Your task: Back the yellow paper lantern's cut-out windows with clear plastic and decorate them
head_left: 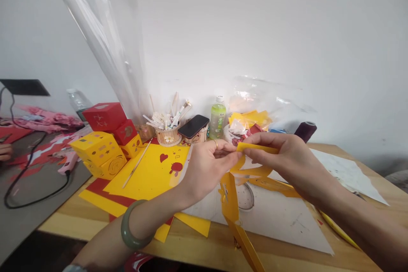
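Both of my hands are raised over the middle of the table, pinching one folded yellow card piece [230,204]. My left hand [202,170], with a ring and a green bangle, is closed on its upper left edge. My right hand [291,157] grips the top flap between thumb and fingers. From there the card hangs in creased strips, with cut-outs in one of them, down past the table's front edge. Part of it is hidden behind my fingers. Under it lies a pale sheet [280,225], on which a round ring-like object [246,196] shows partly.
Red boxes [103,115] and yellow boxes [98,146] are stacked at left, beside yellow sheets [143,172] and a thin stick [137,165]. Behind stand a basket [168,137], phone [194,126], bottle [218,119] and dark spool [306,131]. A person's hand [5,151] shows far left.
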{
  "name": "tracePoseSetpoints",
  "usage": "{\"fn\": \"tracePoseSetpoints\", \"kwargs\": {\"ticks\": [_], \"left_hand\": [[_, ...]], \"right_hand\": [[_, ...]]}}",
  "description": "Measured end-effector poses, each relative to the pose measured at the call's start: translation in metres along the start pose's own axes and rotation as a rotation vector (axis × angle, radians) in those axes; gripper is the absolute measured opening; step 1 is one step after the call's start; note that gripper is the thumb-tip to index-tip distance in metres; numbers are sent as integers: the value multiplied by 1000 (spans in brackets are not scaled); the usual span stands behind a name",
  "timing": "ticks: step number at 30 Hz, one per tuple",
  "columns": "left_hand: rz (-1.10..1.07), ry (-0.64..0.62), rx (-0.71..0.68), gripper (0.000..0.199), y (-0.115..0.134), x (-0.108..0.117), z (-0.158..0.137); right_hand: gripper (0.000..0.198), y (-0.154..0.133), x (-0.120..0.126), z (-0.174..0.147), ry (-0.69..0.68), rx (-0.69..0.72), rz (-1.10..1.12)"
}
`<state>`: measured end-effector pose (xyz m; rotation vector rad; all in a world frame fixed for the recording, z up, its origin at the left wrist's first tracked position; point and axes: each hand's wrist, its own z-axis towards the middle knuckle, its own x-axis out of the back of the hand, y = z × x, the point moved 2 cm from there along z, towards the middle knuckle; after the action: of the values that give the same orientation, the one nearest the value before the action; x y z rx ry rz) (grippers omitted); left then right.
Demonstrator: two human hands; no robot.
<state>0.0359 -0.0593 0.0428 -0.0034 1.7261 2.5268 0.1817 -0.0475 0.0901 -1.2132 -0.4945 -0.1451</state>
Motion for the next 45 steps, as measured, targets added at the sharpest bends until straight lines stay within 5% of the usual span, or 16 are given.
{"fn": "tracePoseSetpoints", "kwargs": {"ticks": [37,45], "left_hand": [[-13,19,76,9,-4,2,0],[-54,-64,162,11,-1,4,3]], "right_hand": [[14,4,3,5,-124,34,-117],[13,7,2,7,-164,54,-172]]}}
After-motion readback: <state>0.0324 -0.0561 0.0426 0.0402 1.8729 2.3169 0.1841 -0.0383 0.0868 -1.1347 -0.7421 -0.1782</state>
